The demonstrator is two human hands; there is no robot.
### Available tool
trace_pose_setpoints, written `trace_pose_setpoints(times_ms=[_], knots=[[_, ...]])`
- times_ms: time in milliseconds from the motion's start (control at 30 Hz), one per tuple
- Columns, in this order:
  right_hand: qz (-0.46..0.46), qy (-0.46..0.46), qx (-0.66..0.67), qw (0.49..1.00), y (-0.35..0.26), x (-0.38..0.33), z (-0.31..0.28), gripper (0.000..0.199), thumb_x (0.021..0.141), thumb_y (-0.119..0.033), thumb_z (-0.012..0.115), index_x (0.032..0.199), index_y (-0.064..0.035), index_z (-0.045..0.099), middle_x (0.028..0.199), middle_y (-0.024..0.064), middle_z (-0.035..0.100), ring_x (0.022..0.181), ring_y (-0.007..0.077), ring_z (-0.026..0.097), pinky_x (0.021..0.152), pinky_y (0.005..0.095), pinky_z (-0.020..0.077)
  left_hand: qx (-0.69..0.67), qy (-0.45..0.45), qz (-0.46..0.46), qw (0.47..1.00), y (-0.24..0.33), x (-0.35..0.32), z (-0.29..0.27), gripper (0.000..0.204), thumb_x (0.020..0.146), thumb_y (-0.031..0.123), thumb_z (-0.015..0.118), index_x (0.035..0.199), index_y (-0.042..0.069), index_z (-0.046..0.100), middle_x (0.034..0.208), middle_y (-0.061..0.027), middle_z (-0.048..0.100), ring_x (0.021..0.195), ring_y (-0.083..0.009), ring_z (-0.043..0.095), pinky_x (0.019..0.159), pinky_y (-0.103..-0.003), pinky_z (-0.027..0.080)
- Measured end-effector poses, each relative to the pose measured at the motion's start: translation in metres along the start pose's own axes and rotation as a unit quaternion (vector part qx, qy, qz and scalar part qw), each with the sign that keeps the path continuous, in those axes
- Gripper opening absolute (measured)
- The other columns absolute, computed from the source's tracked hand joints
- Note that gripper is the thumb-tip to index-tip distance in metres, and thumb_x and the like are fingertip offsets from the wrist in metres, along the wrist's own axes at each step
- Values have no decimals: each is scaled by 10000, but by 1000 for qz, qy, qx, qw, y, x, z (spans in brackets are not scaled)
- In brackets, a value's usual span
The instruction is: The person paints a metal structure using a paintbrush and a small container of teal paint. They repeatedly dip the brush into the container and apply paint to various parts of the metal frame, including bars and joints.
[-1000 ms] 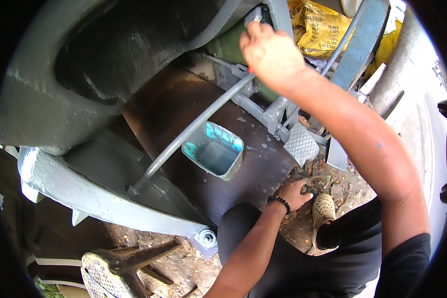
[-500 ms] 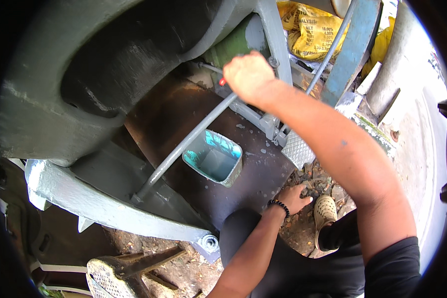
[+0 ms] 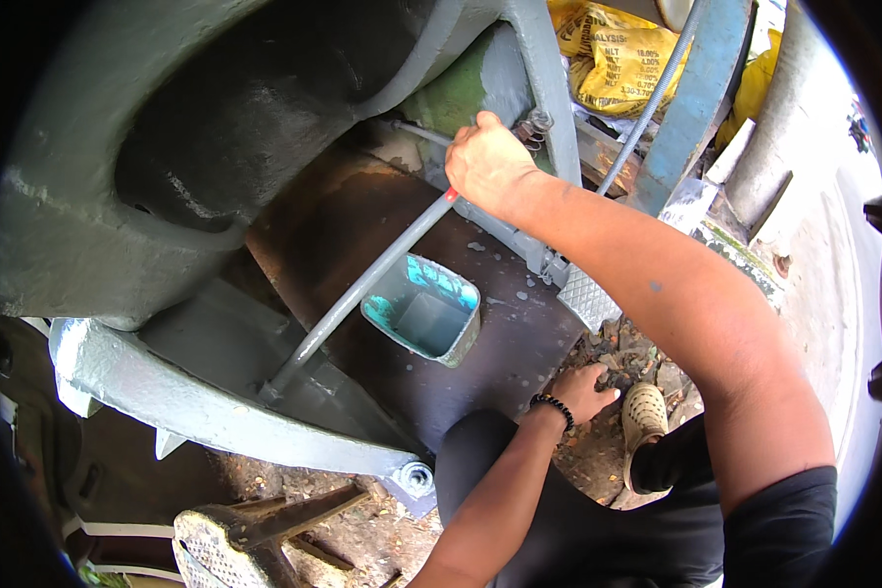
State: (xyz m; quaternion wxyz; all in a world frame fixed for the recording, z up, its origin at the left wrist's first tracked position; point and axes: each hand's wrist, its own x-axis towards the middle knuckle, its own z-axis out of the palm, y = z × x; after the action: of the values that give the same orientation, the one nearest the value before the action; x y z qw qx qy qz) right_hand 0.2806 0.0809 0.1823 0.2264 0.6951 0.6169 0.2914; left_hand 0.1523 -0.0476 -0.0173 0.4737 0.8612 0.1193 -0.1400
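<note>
My right hand (image 3: 490, 167) is closed beside the grey-painted frame of the machine, at the top end of a long grey rod (image 3: 367, 279). A slim tool's red handle end (image 3: 451, 195) sticks out below the fist; the rest of it is hidden by the hand. Below the rod, a squarish tub (image 3: 424, 309) with turquoise stains inside and grey paint at its bottom stands on a dark brown metal plate (image 3: 441, 392). Past my knee, my left hand (image 3: 586, 394), with a black bead bracelet at its wrist, hangs empty, fingers loosely apart above the littered ground.
A curved grey metal body (image 3: 69, 235) fills the left side. A grey tread-patterned pedal (image 3: 586, 296) sits right of the tub. Yellow sacks (image 3: 617, 64) lie behind a blue post (image 3: 691, 127). A worn stool (image 3: 225, 549) stands at lower left, and my clog (image 3: 643, 421) is near my left hand.
My right hand has dropped slightly and turned at the wrist beside the frame, and the red handle end has shifted down toward the rod. My left hand has hardly moved.
</note>
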Motion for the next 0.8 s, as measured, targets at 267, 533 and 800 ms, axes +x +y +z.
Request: trace_pose_setpoints(times_ms=[267,533,800], knots=[[134,103,284,944,53,3,-23,230,894,-242,650,880,-35,751,887,202,738,868,348,732,807,447,594,-28,7,6,1000,-1,4,-1,657,893,421,694,1396,23,553,1287,-233,650,1194,-348,633,1020,-408,490],[66,1,155,986,85,14,-26,302,876,-301,612,902,-43,767,957,206,740,959,365,715,845,458,568,-30,28,26,999,-1,6,4,630,878,407,708,1350,6,591,1224,-250,673,1145,-355,656,989,-412,511],[2,-10,125,992,77,18,-37,328,888,-291,598,955,-13,757,1007,191,744,1026,349,700,874,454,557,-35,34,16,999,2,1,-3,636,878,415,707,1371,31,583,1232,-227,678,1156,-349,653,1000,-410,507]])
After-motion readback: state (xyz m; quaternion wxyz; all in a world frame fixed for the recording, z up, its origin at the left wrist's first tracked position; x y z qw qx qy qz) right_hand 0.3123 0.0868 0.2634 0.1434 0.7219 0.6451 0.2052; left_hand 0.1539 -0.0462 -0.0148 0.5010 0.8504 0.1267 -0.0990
